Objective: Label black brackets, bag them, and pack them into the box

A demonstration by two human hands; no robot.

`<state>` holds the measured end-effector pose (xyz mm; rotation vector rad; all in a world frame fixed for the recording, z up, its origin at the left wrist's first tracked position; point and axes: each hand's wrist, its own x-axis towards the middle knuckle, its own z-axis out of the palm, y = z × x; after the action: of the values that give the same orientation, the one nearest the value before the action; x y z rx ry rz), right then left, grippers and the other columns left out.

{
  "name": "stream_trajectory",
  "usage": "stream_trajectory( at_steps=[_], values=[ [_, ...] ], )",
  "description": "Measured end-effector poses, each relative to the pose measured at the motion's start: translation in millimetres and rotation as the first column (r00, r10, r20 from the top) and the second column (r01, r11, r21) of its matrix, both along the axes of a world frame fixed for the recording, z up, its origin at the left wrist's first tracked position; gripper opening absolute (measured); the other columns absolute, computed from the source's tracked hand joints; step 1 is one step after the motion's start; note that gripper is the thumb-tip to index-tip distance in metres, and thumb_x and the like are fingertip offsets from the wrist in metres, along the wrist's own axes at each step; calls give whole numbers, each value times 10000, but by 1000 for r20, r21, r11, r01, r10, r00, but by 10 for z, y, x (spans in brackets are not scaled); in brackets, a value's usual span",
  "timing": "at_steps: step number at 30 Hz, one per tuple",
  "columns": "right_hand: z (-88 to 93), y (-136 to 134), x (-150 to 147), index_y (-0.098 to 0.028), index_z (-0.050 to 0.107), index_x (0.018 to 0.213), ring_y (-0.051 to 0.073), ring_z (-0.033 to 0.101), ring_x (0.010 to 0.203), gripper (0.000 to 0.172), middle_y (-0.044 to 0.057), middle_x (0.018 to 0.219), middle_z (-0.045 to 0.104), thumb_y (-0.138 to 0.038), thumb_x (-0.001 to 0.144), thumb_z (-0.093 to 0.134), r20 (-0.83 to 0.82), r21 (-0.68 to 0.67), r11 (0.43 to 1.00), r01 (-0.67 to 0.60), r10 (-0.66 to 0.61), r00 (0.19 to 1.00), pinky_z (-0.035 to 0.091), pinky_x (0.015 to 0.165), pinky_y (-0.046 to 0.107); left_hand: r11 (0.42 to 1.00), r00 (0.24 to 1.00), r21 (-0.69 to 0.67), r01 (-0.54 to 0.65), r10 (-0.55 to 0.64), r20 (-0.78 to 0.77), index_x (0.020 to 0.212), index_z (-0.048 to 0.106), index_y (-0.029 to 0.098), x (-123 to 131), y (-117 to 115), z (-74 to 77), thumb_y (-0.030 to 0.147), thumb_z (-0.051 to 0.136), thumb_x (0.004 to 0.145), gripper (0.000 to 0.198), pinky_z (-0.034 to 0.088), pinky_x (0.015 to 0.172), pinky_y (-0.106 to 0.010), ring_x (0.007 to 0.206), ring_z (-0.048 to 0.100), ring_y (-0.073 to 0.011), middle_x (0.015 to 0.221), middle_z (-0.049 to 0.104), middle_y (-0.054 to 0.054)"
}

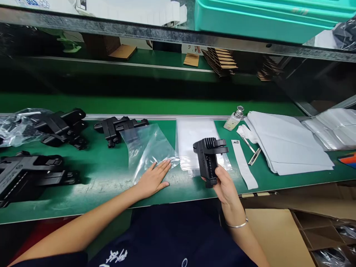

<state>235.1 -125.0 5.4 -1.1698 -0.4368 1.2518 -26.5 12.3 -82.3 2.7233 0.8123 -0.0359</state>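
My left hand [154, 178] lies flat with its fingers stretched out on the lower edge of a clear plastic bag [151, 146] on the green bench. In my right hand [226, 185] I grip a black plastic clamp-like holder [207, 161], held upright above the bench. Its ribbed jaw is at the top, and the fingers behind it are partly hidden. Just behind the holder lies a stack of clear plastic bags [196, 137]. More black holders [112, 128] rest left of the bag under my left hand.
Larger black holders [25, 174] lie at the left. To the right are a label strip [244, 165], a small metal-topped bottle [234, 118], a razor-like tool [254, 156] and stacked white sheets [289, 144]. A shelf edge [167, 35] with a teal bin [267, 18] crosses above.
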Motion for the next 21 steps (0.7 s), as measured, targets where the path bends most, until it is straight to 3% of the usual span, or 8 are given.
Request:
stream_trajectory(
  at_steps=[2,4,7,10,12,15,17,21],
  values=[
    [31,0,-16,-199,695,1013,236,700,752,519,67,911,746,-609,710,791,29,-5,1000,-20,20,999,620,699,406,999,999,-4,-51,51,10,1576,251,176,58,125,9,520,352,1000,679,181,1215,-577,1516,270,-318,1638,265,-161],
    [35,12,-31,-202,684,1016,240,693,753,545,69,911,741,-636,701,780,64,-15,999,-35,36,997,611,683,400,990,991,-29,-135,135,13,1567,271,195,159,397,72,459,342,1009,622,170,1215,-582,1519,263,-306,1642,267,-145],
    [-16,24,-27,-202,662,1024,233,676,746,550,69,896,725,-649,716,751,161,-20,999,-34,37,986,579,647,367,981,981,-88,-172,178,74,1541,310,211,204,724,182,409,334,1002,575,227,1208,-543,1502,303,-282,1616,350,-121],
    [-93,3,24,-209,623,1050,237,667,812,528,67,914,711,-621,738,731,371,27,1000,6,-15,928,555,692,352,980,962,-38,-193,197,190,1382,495,170,40,734,214,426,437,953,503,374,1122,-509,1372,462,-321,1442,543,-166],
    [-123,-19,60,-217,597,1099,245,660,856,521,71,965,703,-575,747,734,572,26,1000,16,-28,820,546,745,367,974,956,-8,-226,224,188,1124,625,162,-110,654,200,374,460,936,327,465,996,-502,1150,595,-335,1167,666,-171],
    [-119,-24,61,-227,592,1144,277,648,941,483,92,1077,686,-504,771,723,842,-41,999,-26,49,537,525,846,425,968,958,-48,-245,249,144,885,622,185,-252,571,194,273,381,959,266,511,859,-443,887,631,-280,865,662,-106],
    [-110,6,17,-232,599,1147,300,639,998,453,102,1111,680,-498,795,699,919,-79,991,-105,114,377,516,885,451,963,953,-87,-257,267,145,893,610,194,-280,559,211,263,371,971,261,514,837,-397,872,624,-250,859,649,-79],
    [-143,100,-97,-232,578,1187,312,643,1033,452,114,1113,680,-538,859,633,957,-90,957,-276,160,243,529,896,470,942,935,-140,-305,324,143,951,599,191,-288,573,249,271,520,917,117,502,873,-386,985,603,-257,997,631,-88]
  ],
)
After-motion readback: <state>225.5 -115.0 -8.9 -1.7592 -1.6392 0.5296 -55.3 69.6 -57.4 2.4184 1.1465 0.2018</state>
